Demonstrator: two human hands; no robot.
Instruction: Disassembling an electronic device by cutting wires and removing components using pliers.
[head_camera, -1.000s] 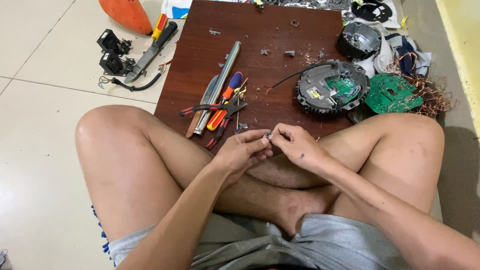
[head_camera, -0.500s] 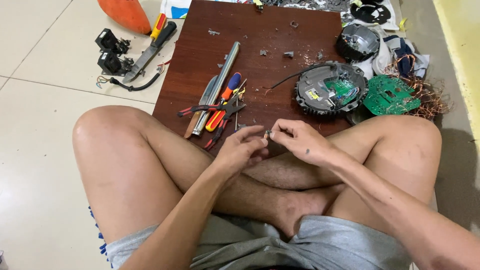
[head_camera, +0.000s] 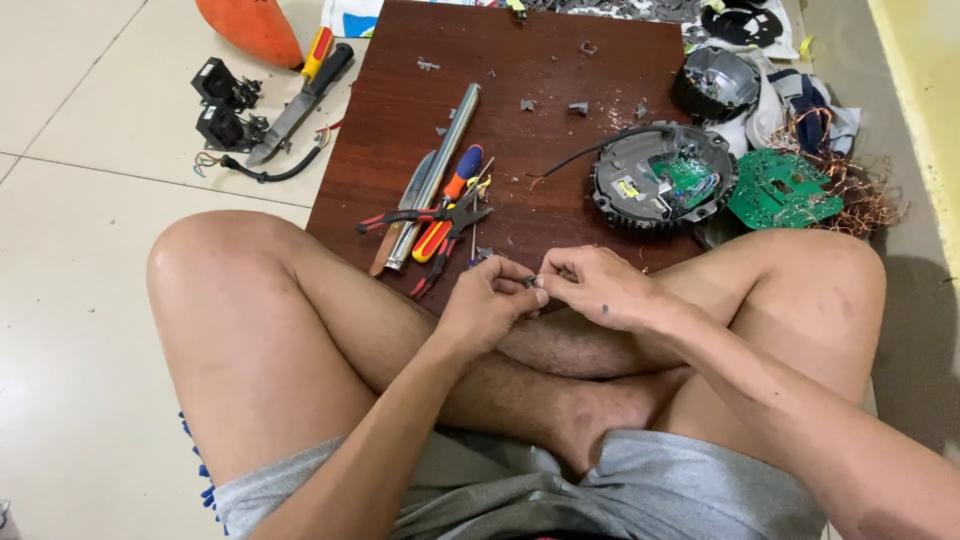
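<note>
I sit cross-legged on the floor in front of a dark wooden board (head_camera: 540, 110). My left hand (head_camera: 487, 303) and my right hand (head_camera: 592, 286) meet over my shins at the board's near edge. Between the fingertips of both hands is pinched a small dark part (head_camera: 531, 283), too small to identify. Just beyond my left hand lie red-handled pliers (head_camera: 425, 218), an orange and blue screwdriver (head_camera: 450, 200) and a metal rod (head_camera: 437, 170). A round black motor housing (head_camera: 660, 178) with a green circuit board inside sits on the board beyond my right hand.
A green circuit board (head_camera: 782, 188) and tangled copper wire (head_camera: 850, 170) lie by my right knee. Another round black housing (head_camera: 715, 82) rests at the back right. On the tiled floor to the left are a knife (head_camera: 300, 105), black parts (head_camera: 222, 105) and an orange object (head_camera: 250, 28).
Both hands have stayed together over my shins, shifting slightly as the fingers work the small part. The view has drifted a little.
</note>
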